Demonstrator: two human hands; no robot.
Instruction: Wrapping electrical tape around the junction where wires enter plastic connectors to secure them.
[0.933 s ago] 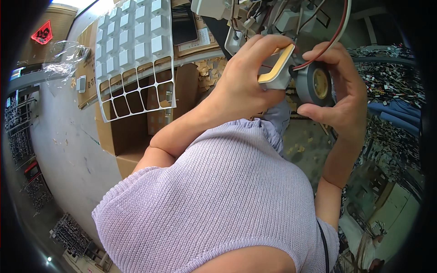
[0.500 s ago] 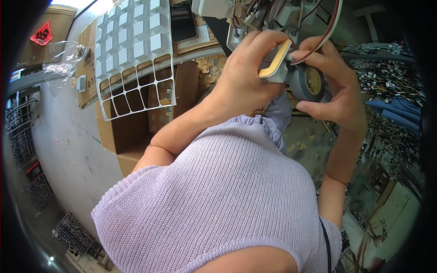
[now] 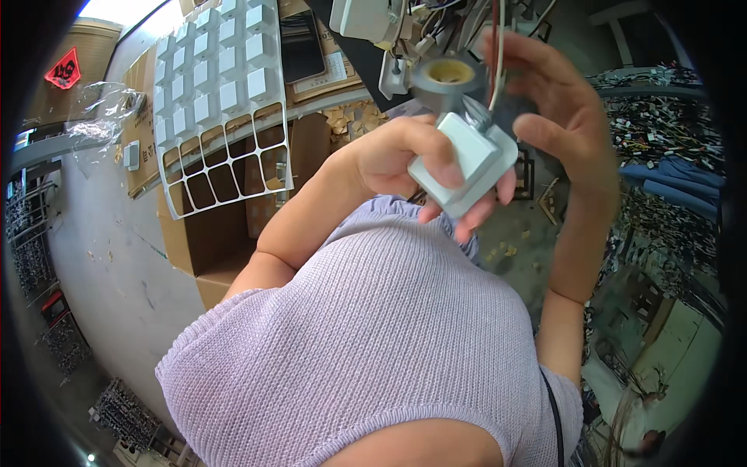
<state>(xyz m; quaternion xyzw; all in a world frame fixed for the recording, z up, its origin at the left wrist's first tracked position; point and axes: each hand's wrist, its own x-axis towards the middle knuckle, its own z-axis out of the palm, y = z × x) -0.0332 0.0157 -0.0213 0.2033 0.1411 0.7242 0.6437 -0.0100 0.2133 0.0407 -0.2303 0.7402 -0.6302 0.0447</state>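
My left hand [image 3: 412,156] grips a white square plastic housing [image 3: 461,159], thumb across its face and fingers beneath. Red and white wires [image 3: 496,66] rise from the housing's far end. Just beyond that end is a grey roll of tape [image 3: 450,78] with a yellow core, blurred; grey tape seems to run from it to the base of the wires. My right hand [image 3: 556,117] is to the right of the wires, thumb and fingers apart, with nothing seen in it. Its fingertips are smeared and partly behind the wires.
At the far left, a sheet of white square pieces [image 3: 226,54] with a cut-out grid lies over a cardboard box [image 3: 187,233]. A dark phone [image 3: 302,47] is beside it. More wired white housings [image 3: 362,19] hang at the top. Bundled cables [image 3: 661,124] fill the right side.
The housing has turned over in my left hand, its yellow side no longer showing. My right hand has let go of the tape roll, which is now beyond the housing, and has opened.
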